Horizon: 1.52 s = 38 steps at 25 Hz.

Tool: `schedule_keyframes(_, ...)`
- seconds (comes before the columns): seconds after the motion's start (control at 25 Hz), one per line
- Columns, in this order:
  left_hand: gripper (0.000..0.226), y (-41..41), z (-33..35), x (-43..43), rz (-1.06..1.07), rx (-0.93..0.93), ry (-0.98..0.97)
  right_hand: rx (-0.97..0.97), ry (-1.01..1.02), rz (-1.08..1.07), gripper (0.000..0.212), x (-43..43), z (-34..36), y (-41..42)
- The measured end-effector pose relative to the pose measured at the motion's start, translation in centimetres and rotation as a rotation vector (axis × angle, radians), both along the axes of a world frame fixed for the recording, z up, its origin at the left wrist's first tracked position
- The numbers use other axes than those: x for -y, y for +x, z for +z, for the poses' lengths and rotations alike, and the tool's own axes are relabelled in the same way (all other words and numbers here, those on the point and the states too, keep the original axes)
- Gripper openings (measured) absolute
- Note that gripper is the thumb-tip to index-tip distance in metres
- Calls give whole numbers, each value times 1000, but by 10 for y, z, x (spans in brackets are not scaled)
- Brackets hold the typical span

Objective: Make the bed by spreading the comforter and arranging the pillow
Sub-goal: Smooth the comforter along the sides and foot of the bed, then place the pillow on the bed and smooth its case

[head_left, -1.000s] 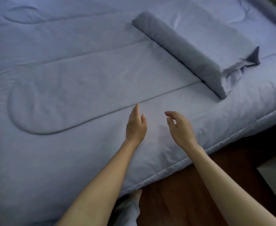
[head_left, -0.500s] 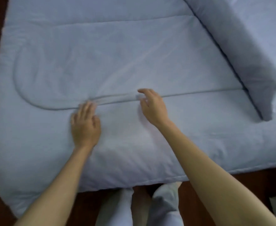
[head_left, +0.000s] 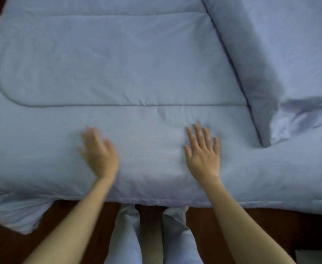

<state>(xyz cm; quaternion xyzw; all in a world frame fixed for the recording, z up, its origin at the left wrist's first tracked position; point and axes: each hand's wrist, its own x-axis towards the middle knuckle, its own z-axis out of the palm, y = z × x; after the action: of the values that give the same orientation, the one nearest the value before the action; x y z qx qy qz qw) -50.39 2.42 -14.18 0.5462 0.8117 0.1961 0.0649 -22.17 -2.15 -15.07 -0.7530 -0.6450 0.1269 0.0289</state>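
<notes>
We are looking down on the near edge of the bed. The pale blue comforter [head_left: 118,63] is lying spread flat over it, reaching from the left edge to the right, and its near hem is hanging just over the near edge above the dark wooden floor [head_left: 251,235]. At the near left corner a loose flap of the comforter [head_left: 17,216] is drooping toward the floor. The left hand [head_left: 99,155] is lying palm down on the comforter near the near edge, fingers straight and slightly spread, gripping nothing; it is motion-blurred, so we are not recording finer finger detail. The right hand [head_left: 203,155] is pressing flat on the comforter to the right of the left hand, fingers straight and fanned, also holding nothing. Small wrinkles are showing just beyond its fingers, near the stitched seam [head_left: 118,106]. The pillow [head_left: 257,73] is lying on top of the comforter toward the far right corner, set at a slant, its loose case end [head_left: 304,115] trailing rightward. Our legs [head_left: 126,235] in light trousers are standing against the near edge.
</notes>
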Motion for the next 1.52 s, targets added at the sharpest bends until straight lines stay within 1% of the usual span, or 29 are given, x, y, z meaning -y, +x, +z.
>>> schedule_keyframes(0.08,52,114,0,19,-381,103,50,10,-38,-125,58,44,0,59)
schedule_keyframes(0.12,53,160,2,29,-579,125,28,20,-73,-182,60,64,1,84)
schedule_keyframes(0.16,53,192,3,40,-760,97,-23,23,-120,-242,61,82,2,106)
schedule_keyframes(0.2,54,213,2,49,-891,27,-76,21,-162,-297,63,97,5,127)
schedule_keyframes(0.24,56,218,-1,53,-962,-62,-141,16,-188,-345,64,108,7,144)
schedule_keyframes(0.28,58,209,-5,55,-973,-147,-193,19,-209,-390,64,115,10,159)
schedule_keyframes(0.32,60,192,-10,56,-939,-202,-228,27,-233,-432,63,119,15,169)
schedule_keyframes(0.44,65,115,-14,58,-752,-302,-333,-28,-288,-600,62,115,29,180)
schedule_keyframes(0.56,63,53,5,52,-512,-291,-497,-151,-255,-693,62,96,52,173)
schedule_keyframes(0.64,58,50,28,42,-314,-241,-557,-220,-199,-703,61,88,72,168)
schedule_keyframes(0.68,55,60,39,37,-283,-209,-527,-247,-180,-690,59,85,83,166)
schedule_keyframes(0.72,52,77,48,32,-330,-181,-435,-274,-156,-670,58,83,94,166)
schedule_keyframes(0.76,48,99,54,30,-430,-152,-299,-307,-122,-645,56,82,105,165)
schedule_keyframes(0.8,44,127,63,28,-551,-99,-210,-339,-75,-622,54,82,118,169)
schedule_keyframes(0.84,44,156,76,28,-654,-31,-149,-371,-35,-604,52,83,131,174)
schedule_keyframes(0.92,51,212,112,31,-796,116,-43,-407,57,-585,45,83,155,193)
schedule_keyframes(1.0,54,264,149,37,-866,245,29,-409,175,-583,37,88,174,219)
schedule_keyframes(1.04,52,287,160,39,-896,291,46,-411,236,-582,33,91,181,236)
schedule_keyframes(1.16,38,356,183,41,-925,431,151,-436,378,-570,27,99,199,293)
schedule_keyframes(1.28,28,440,192,51,-902,551,288,-479,494,-522,24,113,209,366)
schedule_keyframes(1.36,26,494,195,71,-887,622,268,-487,525,-515,24,128,214,414)
schedule_keyframes(1.52,26,581,202,105,-865,696,149,-503,502,-494,20,149,232,488)
